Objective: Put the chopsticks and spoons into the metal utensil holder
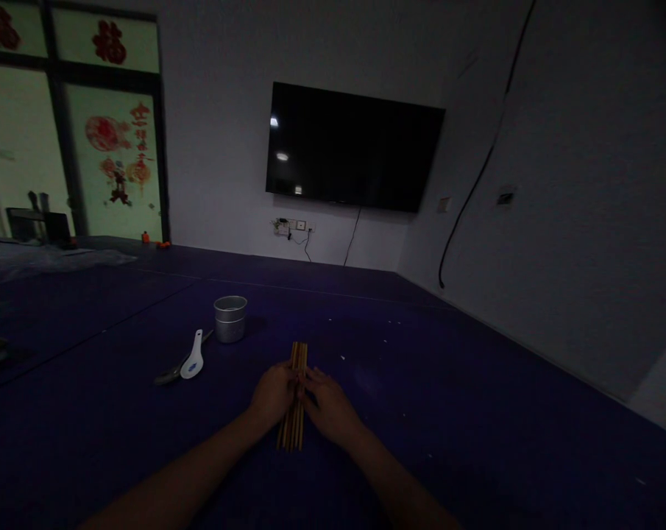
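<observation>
A bundle of wooden chopsticks (298, 357) lies on the dark blue table (448, 412), pointing away from me. My left hand (274, 395) presses against the bundle's left side with fingers curled. My right hand (328, 405) closes in on its right side, fingers bent onto the sticks. Both hands hold the bundle together near its middle. The near ends of the sticks poke out below my hands.
A small metal cup (230, 318) stands beyond the chopsticks to the left. A white ceramic spoon (193, 359) lies beside a metal spoon (170, 374) left of it. A black television (352, 147) hangs on the far wall. The room is dim.
</observation>
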A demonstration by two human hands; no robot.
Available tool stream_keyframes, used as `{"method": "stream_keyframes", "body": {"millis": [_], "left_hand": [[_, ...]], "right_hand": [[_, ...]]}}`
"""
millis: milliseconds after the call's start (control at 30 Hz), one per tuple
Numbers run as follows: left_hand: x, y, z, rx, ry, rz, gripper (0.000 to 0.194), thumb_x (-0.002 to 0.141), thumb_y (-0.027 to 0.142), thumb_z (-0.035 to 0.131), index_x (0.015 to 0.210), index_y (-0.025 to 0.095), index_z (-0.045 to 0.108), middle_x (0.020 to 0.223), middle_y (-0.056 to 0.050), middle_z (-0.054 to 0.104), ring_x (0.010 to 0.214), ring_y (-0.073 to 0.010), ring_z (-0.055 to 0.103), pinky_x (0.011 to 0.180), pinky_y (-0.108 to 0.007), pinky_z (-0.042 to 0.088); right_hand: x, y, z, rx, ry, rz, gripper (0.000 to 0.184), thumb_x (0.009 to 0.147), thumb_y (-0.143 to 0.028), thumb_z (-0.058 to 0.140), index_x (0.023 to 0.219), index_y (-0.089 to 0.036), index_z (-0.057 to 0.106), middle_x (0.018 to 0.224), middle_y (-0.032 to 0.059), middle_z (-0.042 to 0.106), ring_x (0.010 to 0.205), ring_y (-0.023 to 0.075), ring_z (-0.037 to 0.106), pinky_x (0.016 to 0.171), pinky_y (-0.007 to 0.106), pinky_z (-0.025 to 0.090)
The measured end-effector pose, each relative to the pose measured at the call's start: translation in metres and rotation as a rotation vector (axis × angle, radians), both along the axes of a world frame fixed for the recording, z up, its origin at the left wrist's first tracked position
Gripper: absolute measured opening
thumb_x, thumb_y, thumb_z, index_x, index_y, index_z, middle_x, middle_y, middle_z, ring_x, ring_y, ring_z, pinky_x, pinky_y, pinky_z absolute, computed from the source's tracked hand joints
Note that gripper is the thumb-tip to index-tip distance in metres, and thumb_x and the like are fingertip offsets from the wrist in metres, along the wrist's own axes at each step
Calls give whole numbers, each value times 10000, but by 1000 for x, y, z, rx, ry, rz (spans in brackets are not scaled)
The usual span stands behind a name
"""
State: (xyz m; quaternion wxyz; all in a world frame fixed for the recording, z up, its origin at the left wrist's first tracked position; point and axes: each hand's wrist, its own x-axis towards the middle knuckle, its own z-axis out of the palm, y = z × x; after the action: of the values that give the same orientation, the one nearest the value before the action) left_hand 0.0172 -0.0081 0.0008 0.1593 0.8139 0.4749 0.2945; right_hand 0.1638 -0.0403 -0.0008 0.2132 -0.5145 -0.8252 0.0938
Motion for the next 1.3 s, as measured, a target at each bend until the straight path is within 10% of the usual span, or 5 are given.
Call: {"method": "stream_keyframes", "body": {"millis": [1300], "left_hand": [[-4,7,0,37,-158,-37,321,773,66,432,911,170,703,1027,-69,698,979,-185,626,908,-318,449]], "right_hand": [[-2,3,-1,-7,34,-31,418,910,-301,398,1307,-211,493,1391,91,444,1304,250,357,1060,479,261]]}}
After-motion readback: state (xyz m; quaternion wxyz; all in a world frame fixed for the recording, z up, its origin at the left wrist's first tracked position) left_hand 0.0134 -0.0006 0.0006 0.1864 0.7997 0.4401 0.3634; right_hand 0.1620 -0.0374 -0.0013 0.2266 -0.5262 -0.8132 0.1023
